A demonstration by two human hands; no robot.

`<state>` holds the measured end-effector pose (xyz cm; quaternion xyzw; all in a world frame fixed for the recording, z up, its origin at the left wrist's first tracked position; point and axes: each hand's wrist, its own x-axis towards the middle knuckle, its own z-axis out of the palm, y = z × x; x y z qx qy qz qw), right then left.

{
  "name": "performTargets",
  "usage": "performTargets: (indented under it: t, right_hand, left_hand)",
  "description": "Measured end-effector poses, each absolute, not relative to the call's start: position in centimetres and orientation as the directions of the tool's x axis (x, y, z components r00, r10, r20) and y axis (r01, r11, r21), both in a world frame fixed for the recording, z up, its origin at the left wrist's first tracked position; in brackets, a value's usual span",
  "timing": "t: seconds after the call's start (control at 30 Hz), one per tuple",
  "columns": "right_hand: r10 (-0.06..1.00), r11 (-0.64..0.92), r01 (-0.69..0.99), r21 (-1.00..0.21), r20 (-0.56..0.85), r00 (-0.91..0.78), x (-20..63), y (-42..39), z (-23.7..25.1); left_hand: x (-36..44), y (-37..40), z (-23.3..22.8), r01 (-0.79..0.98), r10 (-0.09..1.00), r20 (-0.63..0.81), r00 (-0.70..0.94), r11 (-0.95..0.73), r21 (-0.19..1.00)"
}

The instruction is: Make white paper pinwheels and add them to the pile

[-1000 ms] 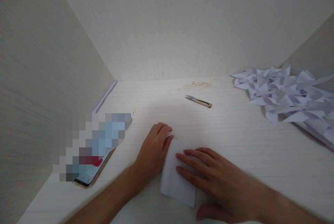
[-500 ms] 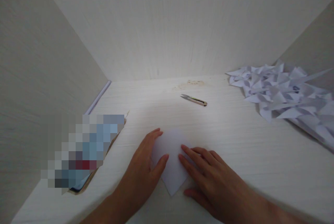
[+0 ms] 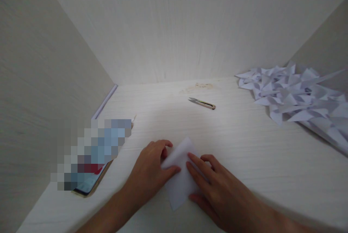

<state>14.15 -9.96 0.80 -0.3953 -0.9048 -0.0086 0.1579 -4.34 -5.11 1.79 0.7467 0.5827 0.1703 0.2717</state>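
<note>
A small folded sheet of white paper (image 3: pixel 179 175) lies on the white desk (image 3: pixel 244 146) near its front edge. My left hand (image 3: pixel 149 175) grips the paper's left edge, thumb on top and fingers curled at its upper left corner. My right hand (image 3: pixel 214 186) lies flat on the paper's right side, with the fingertips pressing it down. Both hands meet over the sheet, and part of it is hidden under my right palm.
A small thread snip (image 3: pixel 202 103) lies farther back at the centre. A heap of folded white paper pieces (image 3: pixel 296 99) fills the back right. A phone (image 3: pixel 89 160) with a blurred screen lies at the left, beside the side wall.
The paper has been turned on the desk, from a rectangle to a pointed shape. My left hand moved from its top left corner to pinch the left edge.
</note>
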Motion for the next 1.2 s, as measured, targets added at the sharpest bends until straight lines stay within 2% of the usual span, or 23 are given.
performTargets:
  t: [0.13, 0.2, 0.27, 0.33, 0.4, 0.47, 0.57, 0.7, 0.8, 0.9, 1.0, 1.1, 1.2]
  right_hand:
    - [0.718, 0.692, 0.695, -0.193, 0.285, -0.636, 14.4, -9.7, 1.0]
    - [0.748, 0.663, 0.689, -0.291, 0.274, -0.604, 14.6, -9.6, 0.8]
    - [0.805, 0.591, 0.674, -0.443, 0.28, -0.523, 14.9, -9.4, 0.5]
    - [0.888, 0.452, 0.615, -0.646, 0.258, -0.381, 15.0, -9.0, 0.2]
    - [0.959, 0.261, 0.503, -0.824, 0.161, -0.234, 15.1, -8.5, 0.2]
    - [0.989, 0.068, 0.396, -0.916, 0.01, -0.147, 15.1, -8.0, 0.5]
    - [0.982, -0.078, 0.239, -0.968, -0.116, -0.15, 15.3, -7.3, 1.2]
    - [0.961, -0.065, 0.052, -0.997, -0.076, -0.266, 16.0, -7.0, 1.5]
    - [0.935, 0.035, 0.104, -0.994, -0.004, -0.356, 16.6, -6.9, 1.3]
    - [0.887, 0.095, 0.218, -0.971, -0.017, -0.462, 17.0, -6.6, 1.2]
    - [0.828, 0.096, 0.259, -0.961, -0.067, -0.556, 17.4, -6.1, 1.4]
    - [0.771, 0.066, 0.225, -0.972, -0.093, -0.63, 17.7, -5.8, 1.6]
    - [0.743, 0.004, 0.176, -0.984, -0.116, -0.66, 17.7, -5.7, 1.7]
  left_hand:
    - [-3.9, -5.2, 2.3, 0.725, 0.953, -0.041, 0.299, -0.199, 0.66]
    - [-3.8, -5.2, 2.4, 0.677, 0.96, -0.039, 0.279, -0.167, 0.717]
    - [-3.9, -5.2, 2.4, 0.602, 0.968, -0.05, 0.247, -0.113, 0.79]
    - [-3.9, -5.1, 2.4, 0.491, 0.969, -0.1, 0.226, -0.025, 0.871]
    - [-4.0, -4.9, 2.4, 0.36, 0.954, -0.186, 0.235, 0.093, 0.928]
    - [-4.1, -4.8, 2.5, 0.253, 0.927, -0.262, 0.269, 0.194, 0.948]
    - [-4.1, -4.5, 2.6, 0.158, 0.913, -0.291, 0.285, 0.255, 0.954]
    - [-4.2, -4.2, 2.5, 0.038, 0.933, -0.287, 0.218, 0.286, 0.957]
    - [-4.3, -3.8, 2.3, -0.06, 0.953, -0.276, 0.129, 0.285, 0.957]
    - [-4.5, -3.7, 2.1, -0.12, 0.958, -0.269, 0.096, 0.279, 0.953]
    - [-4.6, -3.7, 2.3, -0.104, 0.932, -0.311, 0.185, 0.334, 0.937]
    - [-4.3, -4.0, 2.6, -0.047, 0.887, -0.367, 0.28, 0.394, 0.918]
    - [-4.0, -4.1, 2.7, -0.024, 0.877, -0.381, 0.294, 0.405, 0.914]
